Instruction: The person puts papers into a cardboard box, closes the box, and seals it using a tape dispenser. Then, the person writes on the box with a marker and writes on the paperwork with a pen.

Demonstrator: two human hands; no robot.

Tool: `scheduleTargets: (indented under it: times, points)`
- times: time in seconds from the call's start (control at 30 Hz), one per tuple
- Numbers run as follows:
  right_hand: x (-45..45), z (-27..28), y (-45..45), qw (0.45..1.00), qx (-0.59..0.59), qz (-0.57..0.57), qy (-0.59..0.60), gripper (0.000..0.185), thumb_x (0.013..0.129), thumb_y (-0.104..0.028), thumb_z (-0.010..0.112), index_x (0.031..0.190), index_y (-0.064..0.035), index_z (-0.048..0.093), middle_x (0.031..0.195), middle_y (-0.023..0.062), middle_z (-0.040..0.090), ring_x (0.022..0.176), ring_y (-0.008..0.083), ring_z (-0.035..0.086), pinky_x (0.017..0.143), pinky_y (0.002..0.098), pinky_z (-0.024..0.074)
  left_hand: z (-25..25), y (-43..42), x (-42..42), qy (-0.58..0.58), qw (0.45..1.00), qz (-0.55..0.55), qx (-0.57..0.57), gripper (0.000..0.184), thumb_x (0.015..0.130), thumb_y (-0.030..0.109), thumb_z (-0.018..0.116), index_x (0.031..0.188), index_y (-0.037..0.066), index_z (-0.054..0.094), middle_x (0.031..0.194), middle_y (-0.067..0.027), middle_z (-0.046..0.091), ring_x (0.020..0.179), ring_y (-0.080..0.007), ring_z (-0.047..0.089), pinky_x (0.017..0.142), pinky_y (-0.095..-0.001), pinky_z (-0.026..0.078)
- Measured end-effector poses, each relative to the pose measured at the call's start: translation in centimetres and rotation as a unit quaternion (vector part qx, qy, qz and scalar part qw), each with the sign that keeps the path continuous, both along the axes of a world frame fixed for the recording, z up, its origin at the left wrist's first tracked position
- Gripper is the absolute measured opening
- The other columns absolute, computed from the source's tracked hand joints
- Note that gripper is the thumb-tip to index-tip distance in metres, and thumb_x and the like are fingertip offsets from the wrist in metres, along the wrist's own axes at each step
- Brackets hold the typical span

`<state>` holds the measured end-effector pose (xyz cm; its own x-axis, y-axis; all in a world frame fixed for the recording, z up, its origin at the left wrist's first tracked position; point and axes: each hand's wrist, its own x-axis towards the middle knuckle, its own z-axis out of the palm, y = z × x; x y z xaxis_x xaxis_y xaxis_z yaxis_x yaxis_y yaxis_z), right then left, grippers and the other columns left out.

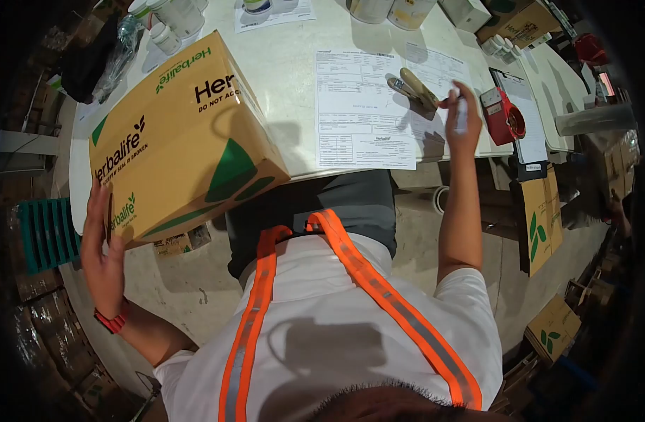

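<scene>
A large brown cardboard box (174, 141) with green leaf prints rests tilted at the table's left front edge. My left hand (104, 246) lies against its lower left corner, fingers stretched out and thumb apart. My right hand (463, 119) is over the right part of the table, its thumb and fingers apart. The thumb tip is close to two upright handled tools (415, 91), which look like stamps; whether it touches them I cannot tell. Beneath and beside them lie printed sheets (354, 105).
Right of my right hand are a red tape dispenser (504, 118) and a clipboard (530, 126). White tubs (178, 15) and a small bottle (165, 39) stand behind the box. More tubs (409, 10) line the far edge. A flat carton (542, 221) is below right.
</scene>
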<state>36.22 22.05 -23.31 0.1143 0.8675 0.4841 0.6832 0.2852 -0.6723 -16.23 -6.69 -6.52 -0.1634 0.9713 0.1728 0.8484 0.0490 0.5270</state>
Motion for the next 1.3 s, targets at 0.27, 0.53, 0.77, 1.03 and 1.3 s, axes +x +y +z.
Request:
scheduleTargets:
  times: [0.27, 0.53, 0.77, 1.03, 1.3]
  points:
    - [-7.2, 0.6, -6.5, 0.979, -0.07, 0.186, 0.04, 0.032, 0.099, -0.021, 0.064, 0.125, -0.0046, 0.057, 0.11, 0.0169, 0.071, 0.104, 0.0292, 0.068, 0.089, 0.0364, 0.0516, -4.7, -0.8, 2.1, 0.01, 0.99, 0.036, 0.138, 0.072, 0.089, 0.046, 0.074, 0.146, 0.007, 0.055, 0.16, -0.0204, 0.037, 0.15, -0.0373, 0.033, 0.118, -0.0485, 0.031]
    - [-19.5, 6.0, -9.5, 0.865, 0.225, 0.414, 0.171, 0.045, 0.086, 0.004, 0.063, 0.127, -0.0086, 0.051, 0.147, 0.0271, 0.047, 0.132, 0.0408, 0.054, 0.107, 0.0463, 0.0456, -6.3, -1.3, 9.6, 0.214, 0.953, 0.066, 0.205, 0.046, 0.098, 0.038, 0.063, 0.132, 0.007, 0.063, 0.147, -0.017, 0.056, 0.141, -0.0398, 0.046, 0.118, -0.0599, 0.025]
    - [-26.1, 5.1, -3.0, 0.858, 0.252, 0.424, 0.143, 0.039, 0.089, -0.016, 0.068, 0.125, -0.0091, 0.055, 0.128, 0.014, 0.064, 0.132, 0.0408, 0.05, 0.111, 0.0508, 0.0383, -7.2, -3.0, 11.9, 0.176, 0.953, -0.109, 0.221, 0.045, 0.102, 0.045, 0.048, 0.123, 0.009, 0.065, 0.133, -0.0187, 0.065, 0.13, -0.0369, 0.057, 0.115, -0.0593, 0.025]
    - [-22.9, 14.8, -14.4, 0.746, -0.029, 0.649, 0.146, 0.025, 0.085, -0.026, 0.076, 0.104, -0.0092, 0.072, 0.088, 0.0105, 0.068, 0.08, 0.0308, 0.065, 0.073, 0.0425, 0.0522, -3.5, -0.6, 11.0, 0.019, 0.946, -0.063, 0.317, 0.057, 0.101, 0.055, 0.052, 0.12, 0.003, 0.063, 0.112, -0.0163, 0.069, 0.104, -0.0354, 0.066, 0.095, -0.0534, 0.05]
    - [-24.7, 15.2, -16.1, 0.755, 0.063, 0.64, 0.126, 0.029, 0.081, -0.031, 0.084, 0.08, -0.0055, 0.071, 0.071, 0.0088, 0.066, 0.069, 0.0257, 0.066, 0.061, 0.0349, 0.0514, -2.7, -0.3, 10.9, 0.15, 0.941, -0.092, 0.291, 0.043, 0.086, 0.047, 0.071, 0.099, 0.007, 0.063, 0.098, -0.0088, 0.064, 0.095, -0.0328, 0.062, 0.092, -0.0508, 0.048]
